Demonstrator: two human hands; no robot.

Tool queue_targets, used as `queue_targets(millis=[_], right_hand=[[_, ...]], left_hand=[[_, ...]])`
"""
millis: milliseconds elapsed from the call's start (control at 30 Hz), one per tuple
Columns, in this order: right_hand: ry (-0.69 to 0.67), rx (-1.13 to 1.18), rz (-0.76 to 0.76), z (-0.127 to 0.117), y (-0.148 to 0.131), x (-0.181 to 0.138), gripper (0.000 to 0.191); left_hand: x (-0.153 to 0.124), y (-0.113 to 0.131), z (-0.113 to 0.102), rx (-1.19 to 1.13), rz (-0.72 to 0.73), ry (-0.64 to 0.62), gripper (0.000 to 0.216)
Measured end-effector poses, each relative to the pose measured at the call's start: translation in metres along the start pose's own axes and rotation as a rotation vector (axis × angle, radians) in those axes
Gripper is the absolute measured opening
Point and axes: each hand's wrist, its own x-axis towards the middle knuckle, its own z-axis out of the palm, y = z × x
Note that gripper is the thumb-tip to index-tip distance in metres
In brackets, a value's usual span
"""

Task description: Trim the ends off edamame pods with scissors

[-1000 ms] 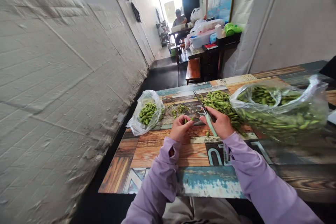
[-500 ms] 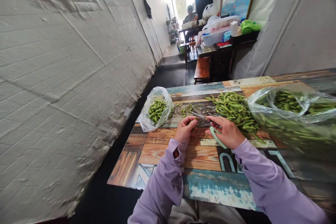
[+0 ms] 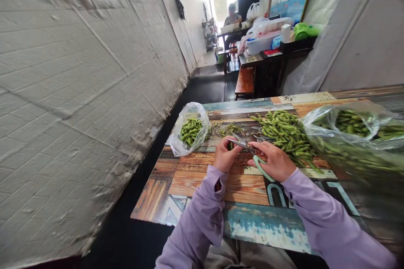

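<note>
My right hand (image 3: 274, 160) is wrapped round a pair of scissors (image 3: 259, 169) with pale green handles, its blades parted and pointing left. Between the thumb and fingers of my left hand (image 3: 225, 154) is a green soybean pod (image 3: 230, 146), right by the blades. Beyond the hands lies a small scatter of trimmed bits (image 3: 231, 129). A heap of soybean pods (image 3: 284, 132) is spread on the table to the right of it. On the left, an open clear plastic bag (image 3: 202, 111) contains several pods (image 3: 190, 131).
A large clear bag (image 3: 334, 147) full of pods stands at the right of the patterned table (image 3: 217, 187). Behind are another table (image 3: 259, 59) loaded with boxes and bags, a wooden bench (image 3: 245, 82) and a seated person (image 3: 232, 17). A white brick-patterned wall (image 3: 78, 92) runs along the left.
The view has shifted slightly, so things sit a little further right. The scissor blades are now over my left fingertips, and the pod shows more clearly there.
</note>
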Motion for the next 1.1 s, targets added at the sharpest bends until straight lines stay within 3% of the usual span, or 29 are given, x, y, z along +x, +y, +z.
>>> queue_targets(millis=[333,667,1100], right_hand=[[0.026,-0.012,-0.037,0.005,0.005,-0.001,0.047],[0.206,0.013,0.052,0.004,0.012,0.003,0.043],[0.072,-0.018,-0.058,0.003,-0.004,0.001,0.056]], left_hand=[[0.000,0.009,0.001,0.043,-0.003,0.006,0.024],[0.001,0.011,0.000,-0.347,-0.297,0.110,0.035],[-0.002,0.014,0.006,-0.607,-0.348,0.074,0.034]])
